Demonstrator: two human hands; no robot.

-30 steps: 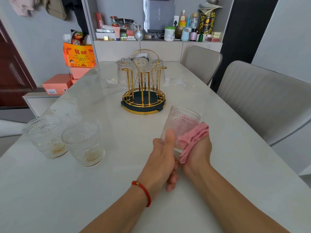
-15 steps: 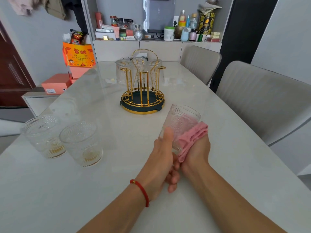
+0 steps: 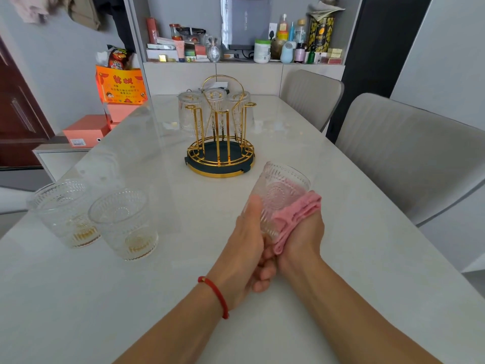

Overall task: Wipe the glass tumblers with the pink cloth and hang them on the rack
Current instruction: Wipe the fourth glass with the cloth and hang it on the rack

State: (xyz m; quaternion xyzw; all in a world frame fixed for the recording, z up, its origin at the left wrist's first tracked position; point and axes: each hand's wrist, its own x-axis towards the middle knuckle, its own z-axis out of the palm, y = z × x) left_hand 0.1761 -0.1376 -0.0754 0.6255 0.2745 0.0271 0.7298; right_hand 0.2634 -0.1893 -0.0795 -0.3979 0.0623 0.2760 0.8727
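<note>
My left hand, with a red cord at the wrist, grips a patterned glass tumbler tilted away from me above the table. My right hand presses a folded pink cloth against the tumbler's right side. Two more tumblers stand upright at the left. The gold wire rack on a dark round base stands beyond the hands, with three tumblers hung upside down on its far pegs; the near pegs are bare.
The pale marble table runs away from me. Two grey chairs stand along its right side. A cluttered shelf and orange boxes lie behind the table's far end.
The view and the hands have shifted only slightly. The tumbler stays in the left hand with the cloth held against it.
</note>
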